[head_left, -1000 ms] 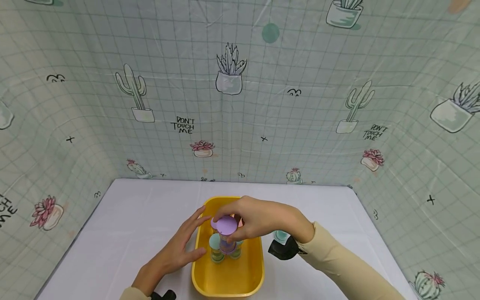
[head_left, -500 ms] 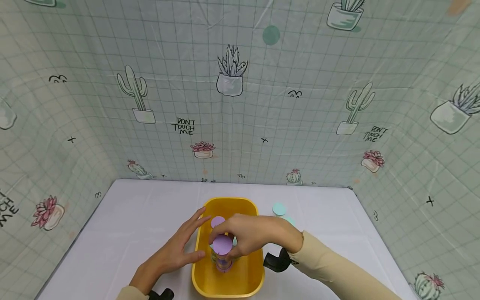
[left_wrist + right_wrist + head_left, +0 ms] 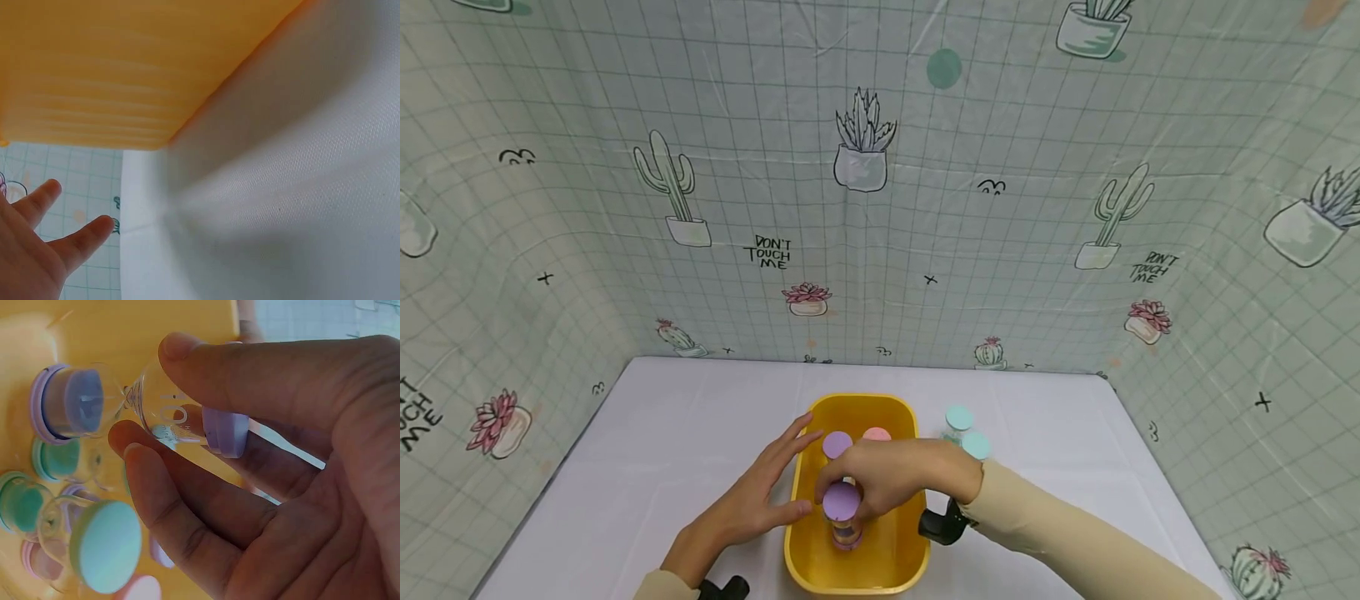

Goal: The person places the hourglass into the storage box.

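My right hand [image 3: 891,471] grips a purple-capped hourglass [image 3: 841,502] by its upper part, upright inside the yellow tub [image 3: 880,562]. In the right wrist view, thumb and fingers surround the clear upper bulb of this hourglass [image 3: 94,400], and purple sand fills its lower bulb. Several other hourglasses stand close by in the tub, among them a mint-capped hourglass [image 3: 106,547], another purple-capped hourglass [image 3: 837,444] and a pink-capped hourglass [image 3: 876,434]. My left hand [image 3: 752,500] lies along the tub's left rim, its fingers spread and holding nothing.
Two mint-capped hourglasses, a rear one [image 3: 958,418] and a nearer one [image 3: 976,445], stand on the white table [image 3: 700,417] right of the tub. A patterned cloth [image 3: 925,317] rises behind the table and along both sides.
The right hand has carried the purple-capped hourglass toward the near end of the tub and lower. Mint-capped hourglasses on the right have come out from behind the arm. The left hand stays put.
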